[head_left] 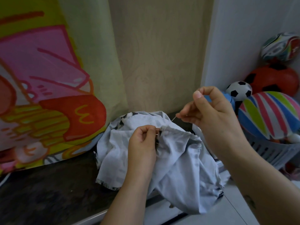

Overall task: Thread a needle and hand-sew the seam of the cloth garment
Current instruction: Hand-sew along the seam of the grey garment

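Our right hand [211, 109] is up above the cloth, fingers curled in, thumb and forefinger nipped together on a thin sliver [174, 119], and we cannot tell whether that is needle or thread. It slants down from the fingertips to the bunched edge of the garment [178, 163]. Lower and to the left, our left hand [142, 142] has its fingers curled too, pinching a gathered fold of that pale blue-grey garment right at its top edge. The two hands are near each other, not touching. The garment lies heaped and crumpled on a dark surface [48, 195], spilling off its front edge. Behind stands a wood-grain panel [159, 54], with a bright printed cloth [48, 95] hanging at left. At right, a slatted basket [267, 153] carries a striped ball [269, 114], a small black-and-white football [239, 90] and an orange ball [272, 78].
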Action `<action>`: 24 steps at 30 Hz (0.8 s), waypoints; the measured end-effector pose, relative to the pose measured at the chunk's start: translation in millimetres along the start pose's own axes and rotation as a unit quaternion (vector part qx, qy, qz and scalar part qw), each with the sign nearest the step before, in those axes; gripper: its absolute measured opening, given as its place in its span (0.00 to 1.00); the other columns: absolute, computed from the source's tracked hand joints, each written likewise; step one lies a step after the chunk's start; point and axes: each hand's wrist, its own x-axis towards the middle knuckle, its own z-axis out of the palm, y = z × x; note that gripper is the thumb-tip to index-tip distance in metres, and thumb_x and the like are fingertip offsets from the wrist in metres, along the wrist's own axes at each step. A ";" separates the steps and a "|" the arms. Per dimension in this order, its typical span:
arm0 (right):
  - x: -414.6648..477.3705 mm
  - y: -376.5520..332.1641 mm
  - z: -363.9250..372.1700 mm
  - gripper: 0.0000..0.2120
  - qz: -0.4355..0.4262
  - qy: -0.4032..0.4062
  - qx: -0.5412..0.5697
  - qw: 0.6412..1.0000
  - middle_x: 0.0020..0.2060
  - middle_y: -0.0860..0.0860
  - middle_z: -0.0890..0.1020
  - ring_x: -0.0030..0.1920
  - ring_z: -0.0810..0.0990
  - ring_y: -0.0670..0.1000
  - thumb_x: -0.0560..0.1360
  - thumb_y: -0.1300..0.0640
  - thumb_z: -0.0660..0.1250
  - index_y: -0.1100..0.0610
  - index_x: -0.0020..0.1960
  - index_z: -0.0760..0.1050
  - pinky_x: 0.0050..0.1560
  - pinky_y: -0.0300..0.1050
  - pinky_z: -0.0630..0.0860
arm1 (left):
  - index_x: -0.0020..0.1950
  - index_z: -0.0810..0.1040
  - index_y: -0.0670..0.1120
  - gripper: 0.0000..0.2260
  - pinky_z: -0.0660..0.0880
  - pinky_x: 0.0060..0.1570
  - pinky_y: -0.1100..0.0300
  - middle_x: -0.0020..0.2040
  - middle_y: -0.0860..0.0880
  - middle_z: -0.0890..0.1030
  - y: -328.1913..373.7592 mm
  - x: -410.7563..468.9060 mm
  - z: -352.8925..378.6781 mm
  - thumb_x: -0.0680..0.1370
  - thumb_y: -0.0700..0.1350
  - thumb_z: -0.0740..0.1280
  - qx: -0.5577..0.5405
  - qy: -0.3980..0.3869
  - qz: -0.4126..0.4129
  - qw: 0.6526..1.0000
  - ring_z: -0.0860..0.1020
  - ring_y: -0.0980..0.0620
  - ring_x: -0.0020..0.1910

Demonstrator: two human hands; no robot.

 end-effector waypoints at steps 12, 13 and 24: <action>-2.5 -0.5 14.9 0.09 0.040 -0.033 0.133 0.990 0.28 0.50 0.78 0.36 0.81 0.49 0.81 0.58 0.56 0.56 0.43 0.69 0.54 0.52 0.79 | 0.43 0.67 0.52 0.10 0.67 0.26 0.66 0.27 0.54 0.70 5.0 -14.5 19.8 0.83 0.42 0.54 0.084 0.105 0.170 0.976 0.69 0.59 0.25; -2.1 -1.4 15.4 0.09 0.048 -0.032 0.150 0.987 0.28 0.50 0.78 0.36 0.81 0.49 0.81 0.58 0.55 0.56 0.43 0.69 0.53 0.52 0.79 | 0.43 0.66 0.52 0.10 0.67 0.26 0.66 0.26 0.55 0.71 4.2 -14.4 20.1 0.83 0.42 0.54 0.086 0.107 0.180 0.974 0.70 0.59 0.25; 0.7 -10.6 12.8 0.08 0.058 0.005 0.196 0.979 0.27 0.51 0.77 0.38 0.83 0.51 0.81 0.59 0.55 0.57 0.44 0.68 0.53 0.55 0.79 | 0.46 0.67 0.52 0.07 0.68 0.31 0.67 0.29 0.61 0.73 6.0 -20.9 22.3 0.83 0.45 0.54 0.062 0.032 0.222 0.973 0.72 0.60 0.29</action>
